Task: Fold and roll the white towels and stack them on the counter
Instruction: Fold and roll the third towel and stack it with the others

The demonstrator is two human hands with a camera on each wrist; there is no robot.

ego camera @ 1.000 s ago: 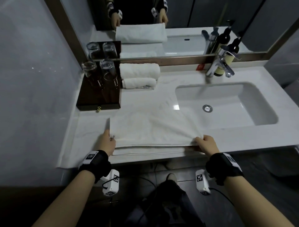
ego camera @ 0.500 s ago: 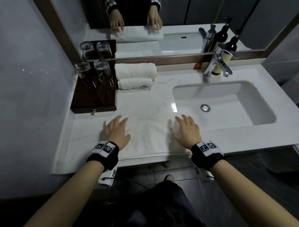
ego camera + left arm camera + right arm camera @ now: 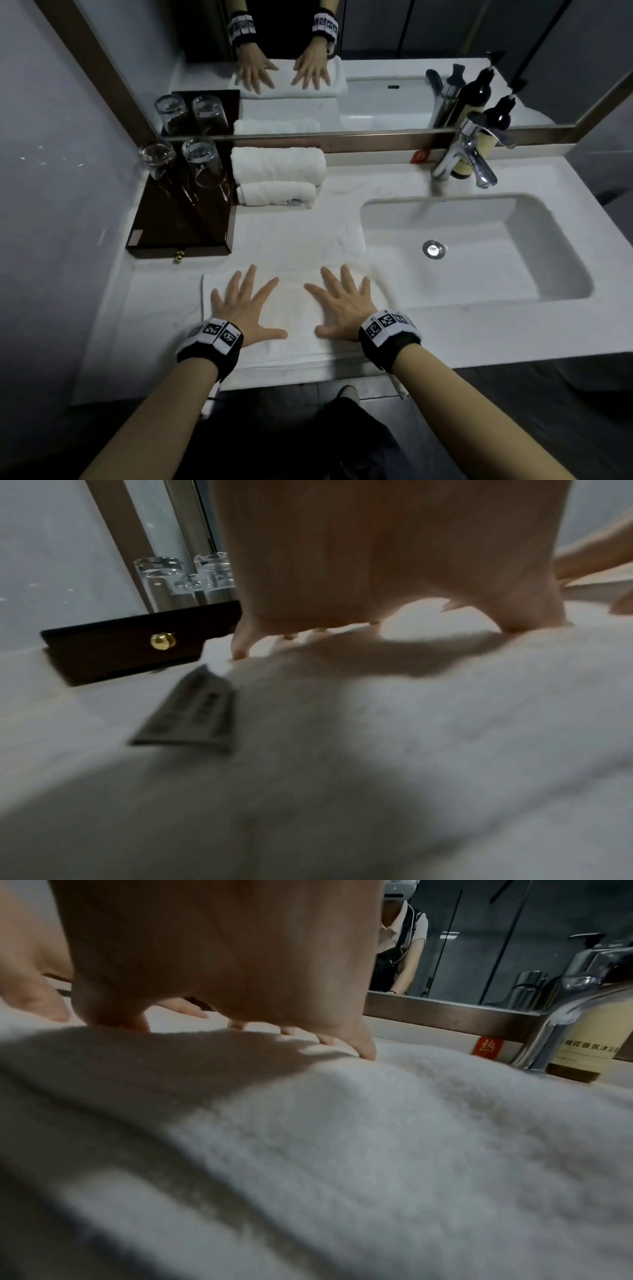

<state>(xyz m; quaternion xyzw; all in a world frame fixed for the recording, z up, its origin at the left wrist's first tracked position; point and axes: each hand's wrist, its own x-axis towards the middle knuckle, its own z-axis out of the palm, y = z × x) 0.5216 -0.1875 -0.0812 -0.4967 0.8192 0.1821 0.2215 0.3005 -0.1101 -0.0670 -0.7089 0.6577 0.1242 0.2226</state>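
A folded white towel (image 3: 294, 315) lies flat near the front edge of the white counter (image 3: 479, 335). My left hand (image 3: 243, 305) presses flat on its left half with fingers spread. My right hand (image 3: 342, 301) presses flat on its right half, fingers spread too. Two rolled white towels (image 3: 277, 174) lie stacked at the back by the mirror, the larger behind the smaller. In the left wrist view the towel (image 3: 377, 750) fills the frame with its label (image 3: 192, 712) showing, and the palm (image 3: 377, 555) rests on it. The right wrist view shows the towel (image 3: 342, 1150) under the right palm (image 3: 222, 947).
A dark wooden tray (image 3: 185, 222) holding two upturned glasses (image 3: 178, 161) stands at the back left. The sink basin (image 3: 472, 246) lies right of the towel, with a chrome tap (image 3: 469, 154) and a dark pump bottle (image 3: 479, 99) behind it. A mirror (image 3: 342, 51) backs the counter.
A second ago both hands pinched the towel's near corners; they folded that edge forward, then laid flat. Since half a second ago the spread hands have slid back toward me on the towel.
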